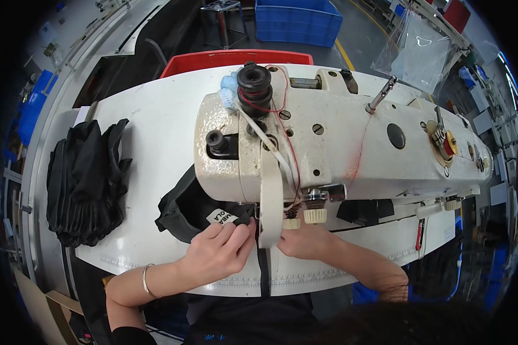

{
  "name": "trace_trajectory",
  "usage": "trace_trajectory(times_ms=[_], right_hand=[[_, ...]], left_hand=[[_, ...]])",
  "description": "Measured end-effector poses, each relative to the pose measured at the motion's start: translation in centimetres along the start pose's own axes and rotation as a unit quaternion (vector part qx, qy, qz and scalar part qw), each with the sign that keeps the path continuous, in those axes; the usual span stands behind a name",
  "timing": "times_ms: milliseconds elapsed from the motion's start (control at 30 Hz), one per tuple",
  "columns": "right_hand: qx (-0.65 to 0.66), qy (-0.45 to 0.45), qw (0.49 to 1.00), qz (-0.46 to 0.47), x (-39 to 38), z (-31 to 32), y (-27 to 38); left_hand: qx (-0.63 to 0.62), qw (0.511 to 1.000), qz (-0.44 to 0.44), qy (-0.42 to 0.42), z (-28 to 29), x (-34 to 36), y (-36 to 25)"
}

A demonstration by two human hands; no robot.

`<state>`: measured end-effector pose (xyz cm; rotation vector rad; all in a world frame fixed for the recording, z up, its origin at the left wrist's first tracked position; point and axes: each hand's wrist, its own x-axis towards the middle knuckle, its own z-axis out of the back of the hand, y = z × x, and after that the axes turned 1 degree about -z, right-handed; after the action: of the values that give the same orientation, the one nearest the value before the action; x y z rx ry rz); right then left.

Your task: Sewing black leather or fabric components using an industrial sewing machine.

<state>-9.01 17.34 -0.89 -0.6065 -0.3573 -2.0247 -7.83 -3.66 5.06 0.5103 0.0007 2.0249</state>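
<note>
- Black fabric piece (181, 214): on the bench (155, 132), just beyond the left hand (217, 253) and left of the right hand (305, 240), partly hidden by the sewing machine (339, 144).
- Left hand: fingers curled and bunched, seemingly pinching the fabric edge beside a white label (220, 216); thumb contact unclear.
- Right hand: fingertips hidden behind the machine's parts and a pale hanging band (271, 213); cannot tell whether it pinches or presses.
- Handling, judged by eye: light, soft, with enough body to stand in a shallow, cup-like fold. Likely to crease or skew rather than break; slipperiness uncertain.
- Best hold, probably: flat by the near edge beside the label, the loose body supported farther left.
- Direction: visible part's long axis runs roughly left to right, its broad folded end beyond and left of the left hand, its narrower end toward that hand's fingertips. Far right end hidden.
- Stack of black fabric (89, 184): well left of the left hand.
</note>
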Motion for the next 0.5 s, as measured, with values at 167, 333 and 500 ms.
trace_trajectory(times_ms=[167, 333, 500], right_hand=[[-0.019, 0.035, 0.999, 0.016, -0.4, -0.5, 0.0], [-0.025, 0.033, 0.998, 0.041, -1.2, -0.3, 0.3], [0.020, 0.081, 0.994, 0.066, -1.7, -0.2, 1.8]], left_hand=[[-0.104, 0.994, 0.045, 0.002, -1.2, 0.8, 0.9], [-0.413, 0.875, 0.251, 0.017, -3.0, -1.2, 2.6], [-0.187, 0.982, 0.008, -0.017, -2.0, -0.4, 1.6]])
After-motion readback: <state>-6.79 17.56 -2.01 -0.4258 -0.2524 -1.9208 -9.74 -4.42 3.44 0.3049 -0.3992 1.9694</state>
